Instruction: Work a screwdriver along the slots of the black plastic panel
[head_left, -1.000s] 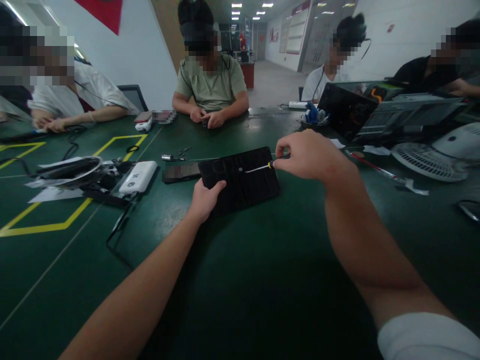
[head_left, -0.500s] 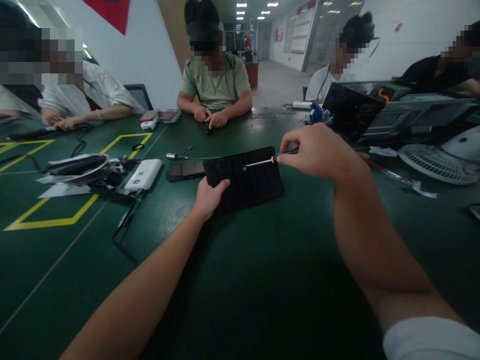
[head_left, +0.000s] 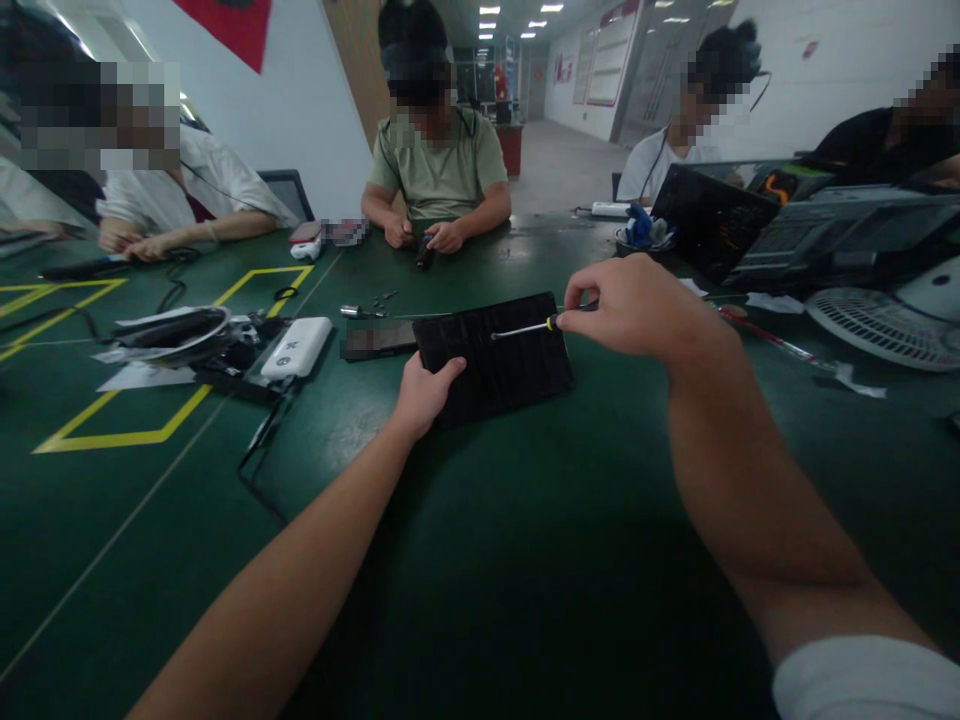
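Note:
A flat black device (head_left: 499, 360) lies on the green table (head_left: 480, 560) in front of me. My left hand (head_left: 424, 393) grips its near left corner, thumb on top. My right hand (head_left: 634, 305) is closed in a pinch on a small screwdriver (head_left: 525, 328) with a yellow collar. The thin metal shaft points left, and its tip rests on the device's upper face.
A phone (head_left: 377, 340), a white power bank (head_left: 297, 347) and loose screws (head_left: 382, 298) lie left of the device, with cables and tools (head_left: 176, 335) beyond. Opened laptops (head_left: 810, 235) and a white fan (head_left: 885, 325) stand at right. Several people sit around the table.
The view has shifted slightly, so everything sits a little further right. My hands and the screwdriver keep the same hold on the device.

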